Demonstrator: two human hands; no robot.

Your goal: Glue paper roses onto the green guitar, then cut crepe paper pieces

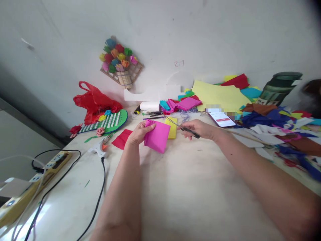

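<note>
My left hand [139, 132] pinches a pink folded piece of paper [158, 136] by its upper left corner, thumb on top. To its right, my right hand [197, 129] is closed on scissors [188, 130] with dark handles. Their metal blades point up and left, just beyond the pink paper's upper right edge; whether they touch it I cannot tell. A yellow paper square [172, 128] lies on the table behind the pink one. Beside my left wrist lies a red paper piece [122, 139].
A glue gun [100, 148] with its cord and a power strip [51, 167] sit at left. Behind are a red plastic bag [96, 100] and a green board [116, 121]. At right are a phone [222, 117], paper scraps [271, 117] and a dark green bottle [279, 88].
</note>
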